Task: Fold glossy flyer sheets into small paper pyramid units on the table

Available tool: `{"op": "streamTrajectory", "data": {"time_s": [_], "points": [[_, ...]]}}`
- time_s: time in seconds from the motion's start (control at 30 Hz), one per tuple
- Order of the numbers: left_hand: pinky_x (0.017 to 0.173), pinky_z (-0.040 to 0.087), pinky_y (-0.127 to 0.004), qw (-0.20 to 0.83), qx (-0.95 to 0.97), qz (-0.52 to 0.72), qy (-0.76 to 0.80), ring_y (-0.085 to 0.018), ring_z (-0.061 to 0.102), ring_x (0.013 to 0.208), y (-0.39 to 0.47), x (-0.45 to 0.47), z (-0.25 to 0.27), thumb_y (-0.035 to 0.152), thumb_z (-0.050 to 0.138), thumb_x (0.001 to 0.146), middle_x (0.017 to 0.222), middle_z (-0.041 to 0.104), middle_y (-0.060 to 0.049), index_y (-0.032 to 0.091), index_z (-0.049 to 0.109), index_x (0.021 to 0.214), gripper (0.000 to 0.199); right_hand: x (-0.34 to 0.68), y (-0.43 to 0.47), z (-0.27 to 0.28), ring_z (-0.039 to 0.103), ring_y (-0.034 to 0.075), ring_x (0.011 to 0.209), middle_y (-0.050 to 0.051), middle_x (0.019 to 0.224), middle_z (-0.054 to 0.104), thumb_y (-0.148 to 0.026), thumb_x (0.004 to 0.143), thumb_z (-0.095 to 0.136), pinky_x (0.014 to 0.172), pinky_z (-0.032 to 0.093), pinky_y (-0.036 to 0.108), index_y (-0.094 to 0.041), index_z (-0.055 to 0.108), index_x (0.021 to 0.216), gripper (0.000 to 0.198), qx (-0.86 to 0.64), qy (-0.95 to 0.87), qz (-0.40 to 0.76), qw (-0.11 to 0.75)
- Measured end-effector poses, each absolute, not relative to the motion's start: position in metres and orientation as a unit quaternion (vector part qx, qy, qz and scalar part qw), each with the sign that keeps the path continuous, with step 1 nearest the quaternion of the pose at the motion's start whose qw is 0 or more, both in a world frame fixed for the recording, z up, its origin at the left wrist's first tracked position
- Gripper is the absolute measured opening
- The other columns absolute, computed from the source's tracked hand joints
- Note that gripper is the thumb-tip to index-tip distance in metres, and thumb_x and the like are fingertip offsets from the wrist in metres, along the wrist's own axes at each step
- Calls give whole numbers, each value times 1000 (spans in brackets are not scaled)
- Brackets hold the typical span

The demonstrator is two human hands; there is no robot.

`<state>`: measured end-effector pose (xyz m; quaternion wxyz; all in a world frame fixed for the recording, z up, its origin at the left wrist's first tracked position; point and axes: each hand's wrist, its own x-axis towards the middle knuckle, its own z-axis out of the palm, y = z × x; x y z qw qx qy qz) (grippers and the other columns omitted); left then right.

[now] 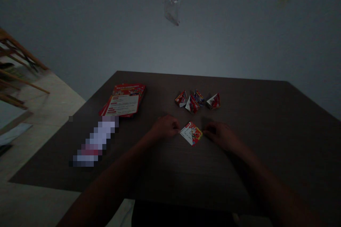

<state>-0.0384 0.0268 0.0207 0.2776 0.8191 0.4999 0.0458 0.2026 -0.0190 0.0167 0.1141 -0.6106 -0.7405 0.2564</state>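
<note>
A small folded paper square [191, 133], white on one side with red and yellow print, lies on the table turned like a diamond. My left hand [166, 126] has its fingers closed in a pinch at the paper's left corner. At the opposite corner, my right hand [218, 134] also pinches the paper, thumb and forefinger together. Beyond the hands stand several folded paper pieces in the same red and white print; one [192, 104] is nearest the square and another [214, 101] sits apart to the right.
A stack of red and white printed leaflets [125, 101] lies at the left of the dark wooden table [255, 106]. Nearer me is a blurred-out pale strip [96, 142]. Clear plastic [173, 1] hangs on the wall behind. Wooden furniture [21, 64] stands at far left.
</note>
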Motion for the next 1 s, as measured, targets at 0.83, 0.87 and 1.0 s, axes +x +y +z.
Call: {"op": "streamTrajectory", "data": {"time_s": [0.83, 0.87, 1.0], "points": [[62, 39, -23, 234, 843, 109, 471, -13, 55, 66, 18, -35, 15, 21, 55, 70, 73, 65, -2, 18, 71, 83, 20, 219, -22, 3, 61, 18, 74, 4, 82, 67, -30, 71, 69, 67, 47, 31, -22, 69, 90, 21, -502, -779, 319, 197], [63, 39, -23, 232, 843, 109, 474, -13, 55, 66, 17, -35, 16, 21, 55, 70, 73, 65, -2, 18, 71, 83, 20, 219, -22, 3, 61, 18, 73, 3, 81, 67, -30, 71, 70, 66, 46, 30, -22, 69, 90, 21, -500, -781, 319, 195], [62, 39, -23, 239, 839, 105, 477, -13, 55, 66, 16, -34, 19, 21, 54, 70, 73, 65, -1, 18, 70, 83, 21, 218, -22, 5, 60, 18, 72, 3, 79, 66, -31, 69, 72, 65, 45, 30, -22, 69, 88, 22, -498, -790, 305, 187]]}}
